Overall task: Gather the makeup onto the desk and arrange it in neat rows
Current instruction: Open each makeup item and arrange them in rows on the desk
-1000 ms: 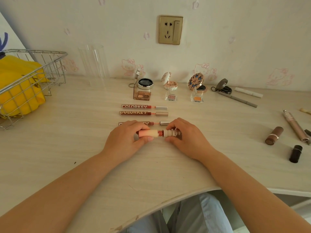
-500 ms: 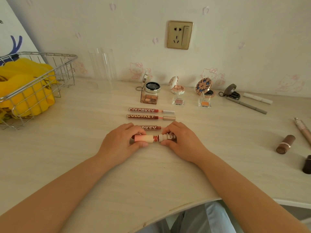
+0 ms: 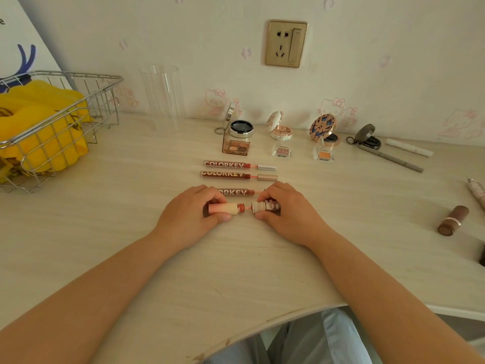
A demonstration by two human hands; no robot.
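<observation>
A pale wall [image 3: 367, 35] with faint pink cartoon-cat prints runs behind a light wood-grain desk [image 3: 131, 258]. A gold-framed power socket [image 3: 286, 43] with a switch sits on the wall above the desk. The desk's front edge curves inward and is chipped near the bottom. At the left stands a wire basket [image 3: 78, 106] holding something yellow [image 3: 44, 127], with a white board [image 3: 15, 43] bearing blue marks leaning behind it. A clear plastic tube [image 3: 162, 95] stands upright against the wall. The light is soft and even.
</observation>
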